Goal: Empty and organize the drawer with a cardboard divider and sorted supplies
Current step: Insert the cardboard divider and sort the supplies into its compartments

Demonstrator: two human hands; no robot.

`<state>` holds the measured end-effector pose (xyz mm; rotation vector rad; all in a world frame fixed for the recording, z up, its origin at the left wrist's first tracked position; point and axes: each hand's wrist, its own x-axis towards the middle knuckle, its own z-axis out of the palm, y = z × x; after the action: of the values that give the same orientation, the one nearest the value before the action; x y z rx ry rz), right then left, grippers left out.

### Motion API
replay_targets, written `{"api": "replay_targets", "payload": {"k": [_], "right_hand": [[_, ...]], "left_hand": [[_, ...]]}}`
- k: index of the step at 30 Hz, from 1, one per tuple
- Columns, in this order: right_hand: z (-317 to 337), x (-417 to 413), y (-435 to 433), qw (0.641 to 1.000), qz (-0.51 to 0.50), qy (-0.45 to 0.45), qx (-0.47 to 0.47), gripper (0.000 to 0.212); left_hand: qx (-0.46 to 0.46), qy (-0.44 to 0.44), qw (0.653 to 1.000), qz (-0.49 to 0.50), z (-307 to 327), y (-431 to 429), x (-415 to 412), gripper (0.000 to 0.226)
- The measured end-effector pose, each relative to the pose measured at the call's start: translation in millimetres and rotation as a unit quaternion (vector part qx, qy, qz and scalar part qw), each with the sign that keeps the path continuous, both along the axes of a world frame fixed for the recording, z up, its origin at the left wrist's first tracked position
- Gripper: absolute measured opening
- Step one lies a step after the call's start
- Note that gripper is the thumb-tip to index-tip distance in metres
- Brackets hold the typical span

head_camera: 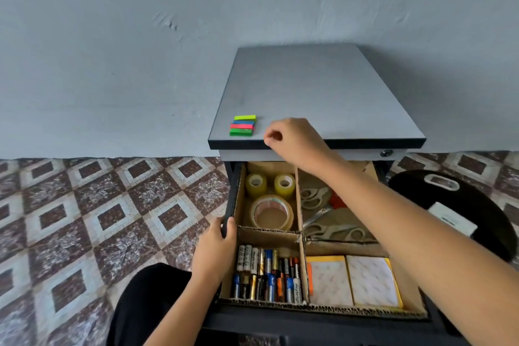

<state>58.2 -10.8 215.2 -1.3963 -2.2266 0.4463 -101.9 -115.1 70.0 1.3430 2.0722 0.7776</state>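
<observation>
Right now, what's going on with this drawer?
A person is sorting an open drawer fitted with a cardboard divider. The left hand grips the drawer's left side. The right hand, fingers curled, hovers at the front edge of the cabinet top, beside a stack of coloured flags lying there. Inside, tape rolls sit back left, scissors back right, batteries front left, note pads front right.
</observation>
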Motion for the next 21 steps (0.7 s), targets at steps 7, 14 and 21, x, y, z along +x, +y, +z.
{"api": "replay_targets", "payload": {"k": [7, 14, 21], "right_hand": [[12.0, -31.2, 84.0, 0.999, 0.012, -0.045, -0.016, 0.025], [11.7, -53.9, 124.9, 0.982, 0.024, -0.159, -0.103, 0.026], [8.4, -64.9, 133.3, 0.975, 0.021, -0.209, -0.071, 0.026]], "left_hand": [[-0.006, 0.007, 1.0, 0.002, -4.8, 1.2, -2.6, 0.032], [-0.009, 0.007, 1.0, 0.001, -9.4, 3.0, -4.2, 0.038], [0.007, 0.007, 1.0, -0.001, -14.6, 4.6, -5.0, 0.038]]}}
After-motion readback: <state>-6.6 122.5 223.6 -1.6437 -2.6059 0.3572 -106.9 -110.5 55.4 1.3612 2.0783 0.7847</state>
